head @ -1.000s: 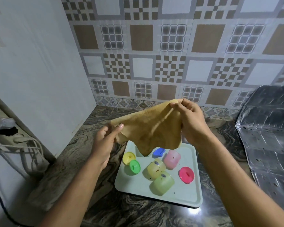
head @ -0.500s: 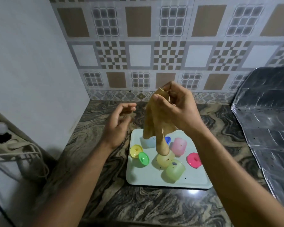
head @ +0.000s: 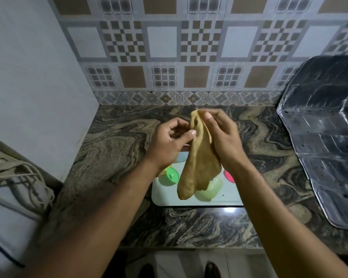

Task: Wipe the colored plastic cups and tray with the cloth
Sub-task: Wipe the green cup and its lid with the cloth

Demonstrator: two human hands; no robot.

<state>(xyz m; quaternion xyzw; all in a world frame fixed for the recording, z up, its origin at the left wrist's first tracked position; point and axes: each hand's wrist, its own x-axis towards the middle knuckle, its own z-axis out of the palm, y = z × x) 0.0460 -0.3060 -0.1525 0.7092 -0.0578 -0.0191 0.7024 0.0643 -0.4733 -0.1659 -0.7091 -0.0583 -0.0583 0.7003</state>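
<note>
Right hand (head: 222, 137) pinches top of mustard-yellow cloth (head: 199, 165), fingers closed on fabric. Left hand (head: 169, 145) half-curled, thumb tip touching cloth's upper edge; grip unclear. Cloth hangs bunched below both hands, over pale rectangular plastic tray (head: 228, 199). Under hands on tray: green plastic cup (head: 170, 175), light-green cup (head: 211, 190), pink piece (head: 228, 176), mostly hidden. No readable writing.

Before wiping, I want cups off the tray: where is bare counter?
Bare counter lies between the white wall and tray; another strip between tray and foil sheet. The tray is crowded.
</note>
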